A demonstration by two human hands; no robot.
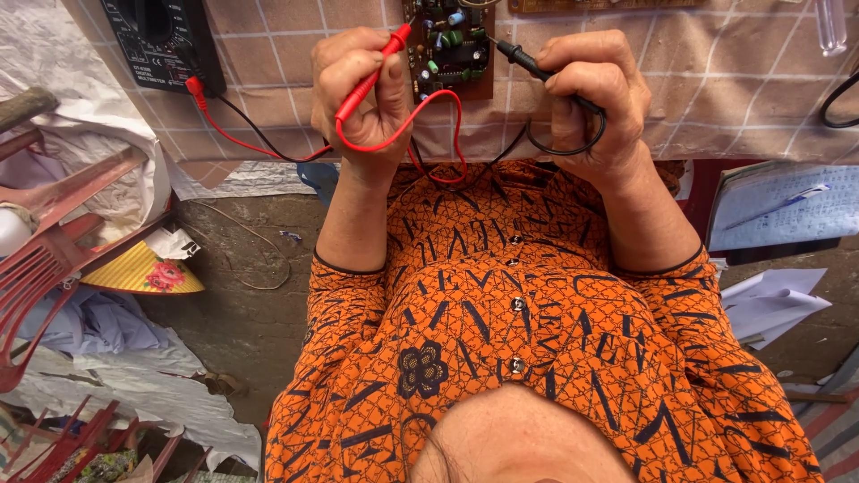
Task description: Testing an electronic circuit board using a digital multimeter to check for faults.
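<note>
two hands (358, 85) (595, 89) hold two probes (371, 76) (528, 61) on one circuit board (452, 49).

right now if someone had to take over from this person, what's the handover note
Left hand: closed on the red probe, tip at the left edge of the circuit board.
Right hand: closed on the black probe, tip at the board's right edge, spare black lead looped in the same grip.
Things: the board lies on the checked tablecloth at the table edge; the black multimeter sits to the left with both leads plugged in.
Done: leads connected, both probes brought to the board.
Left: whether the tips actually touch a contact cannot be told, and the meter's face is out of view.
</note>
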